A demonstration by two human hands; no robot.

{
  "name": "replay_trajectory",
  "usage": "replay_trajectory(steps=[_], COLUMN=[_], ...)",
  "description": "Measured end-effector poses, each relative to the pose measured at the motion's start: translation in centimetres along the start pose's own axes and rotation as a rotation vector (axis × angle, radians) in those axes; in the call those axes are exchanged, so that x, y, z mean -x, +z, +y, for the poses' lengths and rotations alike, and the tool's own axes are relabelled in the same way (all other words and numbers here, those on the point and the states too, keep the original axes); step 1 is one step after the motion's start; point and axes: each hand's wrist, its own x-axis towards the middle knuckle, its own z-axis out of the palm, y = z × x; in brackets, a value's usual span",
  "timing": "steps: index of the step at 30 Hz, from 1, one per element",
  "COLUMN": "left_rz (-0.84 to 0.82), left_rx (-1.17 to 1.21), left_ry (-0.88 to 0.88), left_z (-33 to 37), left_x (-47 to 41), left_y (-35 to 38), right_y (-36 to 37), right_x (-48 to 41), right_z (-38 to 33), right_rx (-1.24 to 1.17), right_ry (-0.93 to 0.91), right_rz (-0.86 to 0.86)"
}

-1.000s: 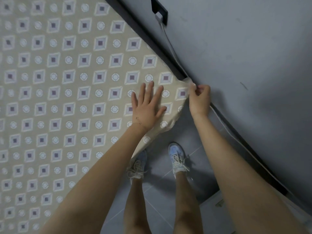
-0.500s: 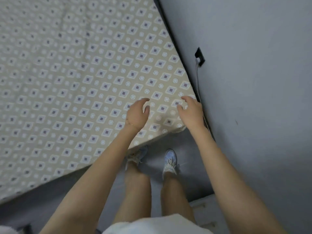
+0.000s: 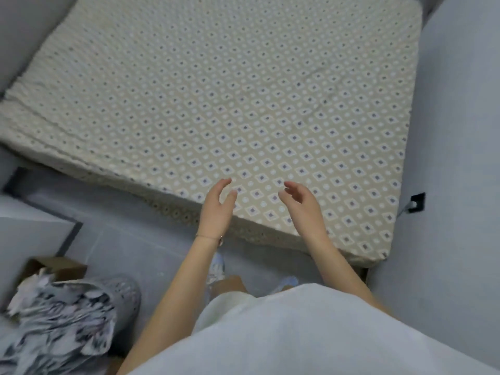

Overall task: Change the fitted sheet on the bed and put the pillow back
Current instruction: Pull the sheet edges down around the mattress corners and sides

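Note:
A beige fitted sheet with a pattern of small diamonds and dots covers the whole mattress, and its near right corner is pulled over the edge. My left hand hovers above the near edge with fingers loosely curved and holds nothing. A little to its right, my right hand is also in the air over the sheet, fingers relaxed and empty. No pillow is in view.
A grey wall with a black socket runs along the bed's right side. At the lower left a cardboard box holds a crumpled grey-patterned cloth. Grey tiled floor lies in front of the bed, with my feet on it.
My right hand has let go of the sheet corner by the wall and my left hand has lifted off the sheet. Both now hover empty, and my view has pulled back to the whole bed.

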Motion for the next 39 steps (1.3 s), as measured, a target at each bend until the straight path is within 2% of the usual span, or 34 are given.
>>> replay_trajectory(steps=[14, 25, 32, 39], left_rz=[0.396, 0.665, 0.738, 0.738], left_rx=[0.32, 0.461, 0.524, 0.531], left_ry=[-0.193, -0.318, -0.394, -0.414], left_z=[-14.4, -22.0, -24.7, -28.4], left_x=[0.1, -8.6, -15.7, -22.4], left_y=[-34.8, -52.9, -63.5, -72.7], right_y=[34.8, 59.0, 73.7, 86.0], right_x=[5.2, -1.4, -6.1, -9.8], right_z=[-10.4, -19.2, -25.2, -28.2], right_rx=[0.255, 0.42, 0.55, 0.549], right_ry=[-0.104, -0.242, -0.27, -0.266], right_rz=[-0.358, -0.568, -0.711, -0.712])
